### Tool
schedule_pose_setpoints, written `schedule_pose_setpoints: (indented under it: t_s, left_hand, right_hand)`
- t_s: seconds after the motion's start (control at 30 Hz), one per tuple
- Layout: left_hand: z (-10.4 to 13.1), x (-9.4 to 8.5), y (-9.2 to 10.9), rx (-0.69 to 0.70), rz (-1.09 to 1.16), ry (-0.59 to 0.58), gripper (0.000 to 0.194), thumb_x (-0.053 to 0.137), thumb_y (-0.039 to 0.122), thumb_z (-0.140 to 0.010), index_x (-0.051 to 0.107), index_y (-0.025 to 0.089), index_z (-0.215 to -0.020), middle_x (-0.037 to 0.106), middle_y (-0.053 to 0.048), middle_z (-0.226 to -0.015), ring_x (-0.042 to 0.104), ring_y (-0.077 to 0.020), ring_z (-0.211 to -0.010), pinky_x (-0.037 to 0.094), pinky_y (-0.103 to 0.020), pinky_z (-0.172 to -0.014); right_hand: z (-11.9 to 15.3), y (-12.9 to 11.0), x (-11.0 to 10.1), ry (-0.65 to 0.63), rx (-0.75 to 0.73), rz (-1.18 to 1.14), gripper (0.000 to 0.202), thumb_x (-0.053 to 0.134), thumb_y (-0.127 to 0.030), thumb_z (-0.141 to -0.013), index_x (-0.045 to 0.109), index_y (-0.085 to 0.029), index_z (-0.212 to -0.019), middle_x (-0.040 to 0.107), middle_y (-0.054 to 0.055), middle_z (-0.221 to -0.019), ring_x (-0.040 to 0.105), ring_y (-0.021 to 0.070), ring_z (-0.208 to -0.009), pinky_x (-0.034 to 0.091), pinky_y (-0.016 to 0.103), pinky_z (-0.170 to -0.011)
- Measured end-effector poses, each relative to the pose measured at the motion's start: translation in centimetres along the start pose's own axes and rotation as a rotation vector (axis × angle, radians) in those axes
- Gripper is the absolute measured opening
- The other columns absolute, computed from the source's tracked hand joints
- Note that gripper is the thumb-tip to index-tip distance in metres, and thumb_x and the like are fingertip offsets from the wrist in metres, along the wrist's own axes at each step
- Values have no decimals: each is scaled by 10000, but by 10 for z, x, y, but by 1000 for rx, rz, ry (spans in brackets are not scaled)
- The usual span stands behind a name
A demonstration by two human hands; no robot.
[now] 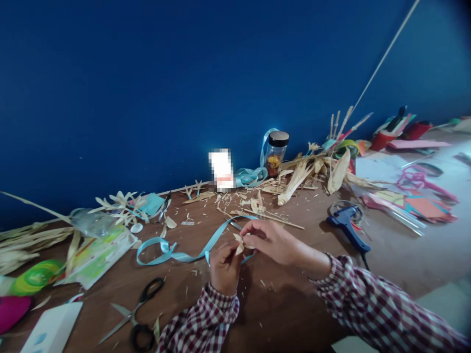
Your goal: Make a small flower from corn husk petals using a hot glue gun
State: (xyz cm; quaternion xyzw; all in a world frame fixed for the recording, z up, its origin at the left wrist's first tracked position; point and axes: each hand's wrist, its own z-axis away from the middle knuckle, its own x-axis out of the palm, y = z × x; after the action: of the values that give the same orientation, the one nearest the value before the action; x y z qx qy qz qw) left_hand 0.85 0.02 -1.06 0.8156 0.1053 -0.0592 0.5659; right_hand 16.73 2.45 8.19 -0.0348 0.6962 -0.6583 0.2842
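Note:
A small pale flower of dried husk (240, 243) is between my two hands above the brown table (287, 299). My left hand (225, 264) is closed around the base of the flower, from below and left. From the right, my right hand (268, 240) pinches at the petals with thumb and fingers. A light blue ribbon (217, 238) runs behind my hands and curls to the left on the table. Black-handled scissors (134, 314) lie spread at the lower left.
A blue glue gun (348, 228) lies on the right. Corn husks (298, 181), a black-lidded jar (275, 154) and husk scraps line the wall. White husk flowers (121, 206) and a white box (55, 328) are at left. Pink scissors (427, 184) and coloured paper (423, 208) lie far right.

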Motion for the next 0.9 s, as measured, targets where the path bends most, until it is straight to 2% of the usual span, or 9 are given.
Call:
schedule_pose_setpoints:
  t_s: [0.07,0.17,0.3,0.43,0.53,0.7,0.83,0.9]
  left_hand:
    - [1,1,-2,25,10,51,102,598,213,-757,689,175,-788,679,-43,-703,626,-181,-653,509,-291,-614]
    - [3,2,-5,27,12,97,110,606,176,-734,697,187,-795,703,-56,-771,646,-198,-720,522,-313,-672]
    - [4,1,-8,-16,15,48,129,591,174,-750,701,196,-813,701,-59,-783,645,-195,-703,529,-315,-660]
    - [4,0,-6,-6,1,81,115,615,181,-730,701,192,-806,702,-66,-780,647,-208,-727,530,-333,-679]
    - [3,0,-4,-8,-6,98,101,635,199,-711,710,198,-778,707,-71,-774,652,-222,-744,535,-335,-678]
    - [4,0,-2,-20,13,80,104,641,236,-708,714,198,-771,711,-76,-777,658,-227,-740,543,-316,-627]
    - [2,-1,0,0,17,50,94,660,245,-688,714,193,-745,710,-75,-771,655,-228,-742,541,-309,-620]
    - [1,-2,1,-5,11,44,88,671,243,-676,711,193,-737,707,-66,-758,649,-215,-706,535,-293,-593]
  right_hand:
    - [-2,6,3,64,6,-2,93,528,-223,-827,602,-168,-837,592,-12,-696,533,104,-618,403,218,-553]
    - [-4,16,7,113,19,-109,49,546,-177,-801,573,-160,-839,588,-10,-715,540,106,-644,419,221,-574]
    - [-5,25,11,123,50,-193,88,555,-176,-788,544,-163,-874,593,-5,-738,559,114,-681,437,233,-600]
    - [-6,29,14,124,54,-223,124,573,-167,-758,526,-174,-874,567,-20,-713,537,103,-643,418,227,-572]
    - [-6,30,15,92,96,-371,150,573,-151,-735,497,-179,-861,522,-49,-662,487,75,-561,381,207,-521]
    - [-2,28,16,58,181,-620,199,595,-227,-735,454,-189,-869,496,-69,-629,431,57,-500,348,183,-480]
    - [3,29,15,86,224,-656,287,661,-308,-698,450,-191,-853,487,-76,-595,407,53,-464,306,172,-441]
    - [5,31,14,101,245,-634,293,653,-353,-710,461,-189,-859,500,-67,-598,436,62,-476,325,174,-444]
